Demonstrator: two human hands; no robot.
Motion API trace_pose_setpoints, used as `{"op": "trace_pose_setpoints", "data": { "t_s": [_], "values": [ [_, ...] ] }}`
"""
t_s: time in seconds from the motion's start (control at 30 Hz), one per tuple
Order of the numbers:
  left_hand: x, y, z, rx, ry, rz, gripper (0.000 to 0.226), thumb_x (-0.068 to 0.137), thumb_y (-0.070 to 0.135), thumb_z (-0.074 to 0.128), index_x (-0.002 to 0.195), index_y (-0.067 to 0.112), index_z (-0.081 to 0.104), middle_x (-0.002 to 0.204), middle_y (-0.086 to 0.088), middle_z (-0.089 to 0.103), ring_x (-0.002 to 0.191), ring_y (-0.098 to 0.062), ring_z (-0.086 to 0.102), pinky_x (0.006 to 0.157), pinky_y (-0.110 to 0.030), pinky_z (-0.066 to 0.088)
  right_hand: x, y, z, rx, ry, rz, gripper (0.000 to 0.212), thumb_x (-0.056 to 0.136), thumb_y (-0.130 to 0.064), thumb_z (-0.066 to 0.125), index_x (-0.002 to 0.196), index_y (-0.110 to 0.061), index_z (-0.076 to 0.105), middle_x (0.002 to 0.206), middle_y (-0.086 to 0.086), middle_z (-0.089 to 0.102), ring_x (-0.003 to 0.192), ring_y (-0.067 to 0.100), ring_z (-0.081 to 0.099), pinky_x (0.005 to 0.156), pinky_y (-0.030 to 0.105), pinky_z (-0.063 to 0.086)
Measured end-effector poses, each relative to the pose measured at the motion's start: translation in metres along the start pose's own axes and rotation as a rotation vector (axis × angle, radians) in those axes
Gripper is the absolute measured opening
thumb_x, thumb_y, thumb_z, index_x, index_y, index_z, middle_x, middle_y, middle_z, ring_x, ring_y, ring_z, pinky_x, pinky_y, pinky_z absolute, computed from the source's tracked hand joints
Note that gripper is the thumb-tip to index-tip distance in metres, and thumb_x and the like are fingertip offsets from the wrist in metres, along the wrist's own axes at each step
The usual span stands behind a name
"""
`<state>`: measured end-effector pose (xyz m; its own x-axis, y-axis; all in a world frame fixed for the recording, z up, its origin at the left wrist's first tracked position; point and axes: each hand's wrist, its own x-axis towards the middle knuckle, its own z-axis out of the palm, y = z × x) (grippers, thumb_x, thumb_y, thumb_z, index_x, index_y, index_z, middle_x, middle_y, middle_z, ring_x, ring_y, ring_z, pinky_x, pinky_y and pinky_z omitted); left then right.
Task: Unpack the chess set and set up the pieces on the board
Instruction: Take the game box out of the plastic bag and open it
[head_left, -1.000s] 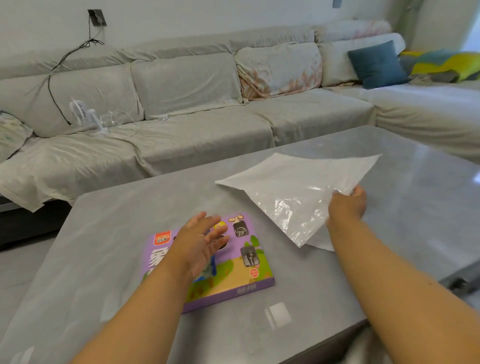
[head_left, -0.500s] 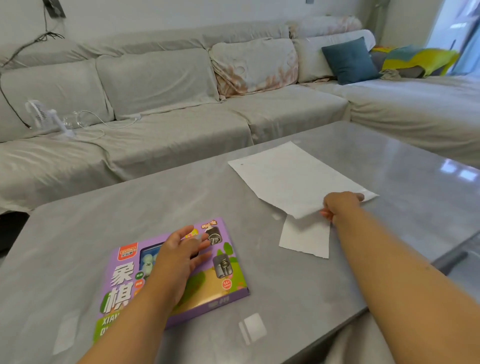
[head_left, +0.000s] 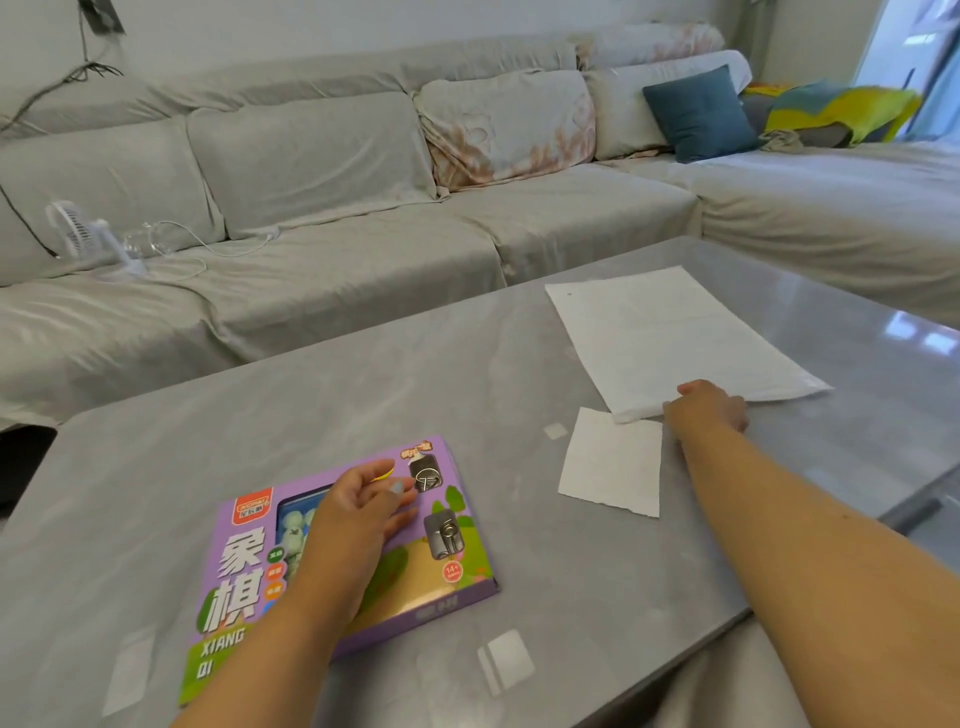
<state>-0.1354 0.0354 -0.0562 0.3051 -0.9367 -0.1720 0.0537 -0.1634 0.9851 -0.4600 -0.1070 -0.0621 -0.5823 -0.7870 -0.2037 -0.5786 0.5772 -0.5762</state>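
A flat purple chess set box (head_left: 457, 566) with bright printed artwork lies closed on the grey table (head_left: 156, 493), near its front left. My left hand (head_left: 358, 514) rests flat on the box lid, fingers spread. Farther right, a large white plastic sheet (head_left: 670, 332) lies flat on the table. My right hand (head_left: 706, 405) sits on the sheet's near edge, fingers curled down on it. A smaller white paper square (head_left: 613, 462) lies just in front of the sheet, beside my right wrist.
A long grey sofa (head_left: 332, 244) wraps around the far and right sides of the table. On it are a small white fan (head_left: 78, 234) with a cable, a blue cushion (head_left: 698, 111) and a yellow-green blanket (head_left: 841, 106). The table's front edge (head_left: 675, 670) runs below my right forearm.
My right hand lowered the plastic sheet from the air until it lay flat on the table. My left hand stayed on the box. The view shifted right.
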Motion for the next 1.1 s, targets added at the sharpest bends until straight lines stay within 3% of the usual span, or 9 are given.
{"op": "trace_pose_setpoints", "data": {
  "t_s": [0.17,0.27,0.4,0.47,0.57,0.73,0.83,1.03,1.1],
  "values": [
    [-0.004,-0.002,-0.013,0.062,0.036,0.03,0.02,0.094,0.005,0.053,0.112,0.012,0.06,0.102,-0.006,0.069,0.089,-0.017,0.068,0.066,-0.02,0.057,-0.031,-0.014,0.022,-0.147,-0.007,-0.136,0.04,0.089,-0.015,0.048,0.128,-0.025,0.05,0.129,0.014,0.033,0.122,0.033,0.029,0.094,0.041,0.036],
    [-0.005,-0.003,-0.028,0.22,0.078,0.045,0.017,0.093,0.011,0.056,0.104,0.023,0.062,0.103,-0.001,0.07,0.086,-0.019,0.066,0.077,-0.038,0.056,-0.067,-0.03,0.048,-0.094,-0.093,-0.44,0.028,0.091,-0.026,0.051,0.116,-0.02,0.061,0.121,0.011,0.053,0.117,0.03,0.045,0.094,0.035,0.039],
    [-0.01,-0.007,-0.055,0.511,0.131,0.075,0.024,0.081,0.031,0.06,0.105,0.03,0.063,0.111,-0.007,0.067,0.099,-0.032,0.062,0.089,-0.048,0.053,-0.133,-0.052,0.078,0.092,-0.343,-0.63,0.022,0.092,-0.028,0.052,0.081,-0.012,0.063,0.083,0.003,0.062,0.083,0.023,0.056,0.068,0.025,0.038],
    [-0.013,-0.009,-0.073,0.796,0.251,0.15,0.029,0.083,0.023,0.062,0.112,0.019,0.064,0.114,-0.008,0.064,0.104,-0.029,0.059,0.091,-0.038,0.048,-0.157,-0.058,0.09,0.066,-0.451,-0.596,0.035,0.093,-0.03,0.05,0.062,-0.014,0.048,0.066,0.001,0.049,0.074,0.023,0.047,0.054,0.026,0.032],
    [-0.016,-0.016,-0.102,1.098,0.394,0.144,0.033,0.082,0.032,0.062,0.107,0.012,0.063,0.108,-0.012,0.063,0.099,-0.032,0.056,0.083,-0.036,0.042,-0.175,-0.057,0.109,-0.022,-0.508,-0.538,0.036,0.09,-0.038,0.05,0.065,-0.013,0.045,0.07,0.007,0.051,0.075,0.027,0.049,0.05,0.026,0.03],
    [-0.029,-0.033,-0.114,1.028,0.349,0.015,0.045,0.086,0.048,0.057,0.117,0.015,0.052,0.112,-0.01,0.06,0.098,-0.029,0.056,0.08,-0.034,0.045,-0.19,-0.057,0.114,0.033,-0.493,-0.404,0.032,0.089,-0.038,0.054,0.097,-0.007,0.057,0.104,0.017,0.06,0.097,0.033,0.06,0.071,0.031,0.043],
    [-0.036,-0.032,-0.114,1.002,0.371,0.08,0.048,0.088,0.048,0.057,0.122,0.014,0.052,0.116,-0.008,0.061,0.101,-0.026,0.057,0.08,-0.032,0.044,-0.191,-0.062,0.111,0.214,-0.563,-0.307,0.022,0.089,-0.026,0.057,0.087,-0.004,0.052,0.095,0.017,0.06,0.093,0.035,0.061,0.076,0.037,0.05],
    [-0.039,-0.028,-0.117,0.984,0.347,0.063,0.057,0.09,0.048,0.055,0.134,0.012,0.046,0.125,-0.01,0.057,0.11,-0.026,0.054,0.084,-0.031,0.042,-0.192,-0.065,0.093,0.497,-0.767,-0.103,0.022,0.088,-0.019,0.064,0.073,-0.006,0.053,0.061,0.011,0.064,0.046,0.02,0.06,0.047,0.025,0.048],
    [-0.037,-0.029,-0.119,0.971,0.336,0.053,0.058,0.09,0.048,0.054,0.134,0.012,0.046,0.125,-0.01,0.057,0.109,-0.026,0.054,0.083,-0.031,0.042,-0.192,-0.064,0.091,0.499,-0.774,-0.092,0.025,0.083,-0.022,0.07,0.074,-0.004,0.055,0.056,0.011,0.066,0.044,0.021,0.063,0.049,0.029,0.054]
  ]
}}
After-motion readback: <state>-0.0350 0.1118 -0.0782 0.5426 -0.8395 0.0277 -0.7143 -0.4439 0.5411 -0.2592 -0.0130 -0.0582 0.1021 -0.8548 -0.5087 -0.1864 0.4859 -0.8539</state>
